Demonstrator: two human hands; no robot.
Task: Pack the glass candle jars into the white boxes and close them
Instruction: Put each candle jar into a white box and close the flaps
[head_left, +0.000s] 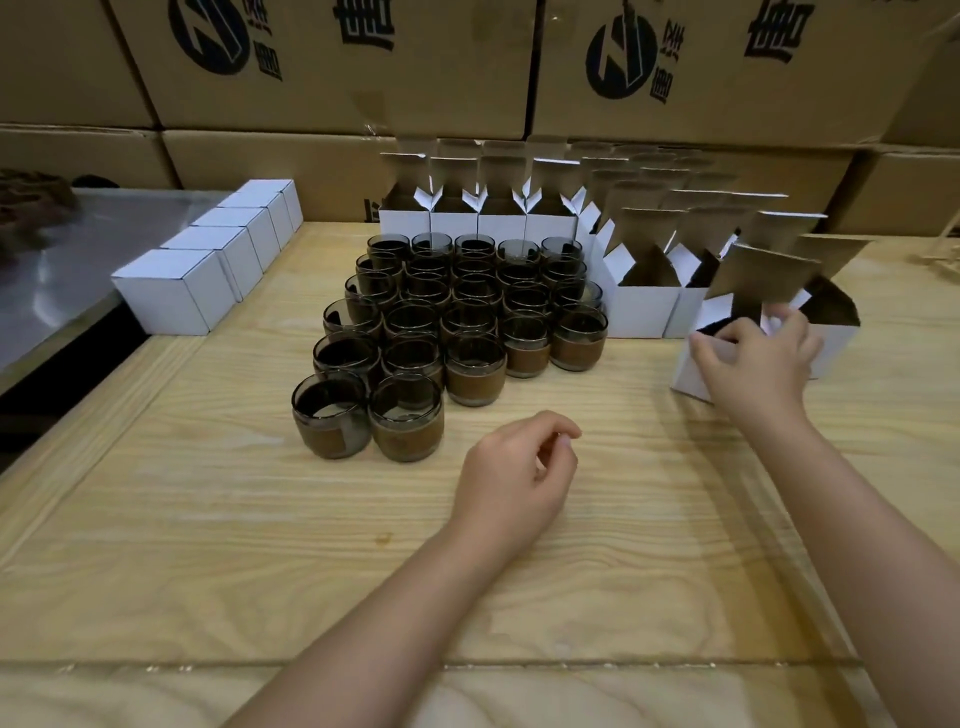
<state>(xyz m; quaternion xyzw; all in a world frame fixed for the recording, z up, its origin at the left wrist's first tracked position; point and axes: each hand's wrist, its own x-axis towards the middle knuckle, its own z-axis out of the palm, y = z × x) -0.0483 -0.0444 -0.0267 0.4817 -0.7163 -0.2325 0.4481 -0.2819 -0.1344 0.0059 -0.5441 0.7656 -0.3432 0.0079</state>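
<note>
Leftward, perhaps five closed white boxes (171, 291)

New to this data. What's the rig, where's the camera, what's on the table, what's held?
No robot: one camera worn on a person's head, looking down at their two hands. The right hand grips the rim of an open white box at the table's right. The left hand is loosely curled over the wooden table, holding nothing. In the middle stands a block of glass candle jars; behind and right of it, more open boxes; at left, a row of closed white boxes. Brown cartons are stacked behind.
</note>
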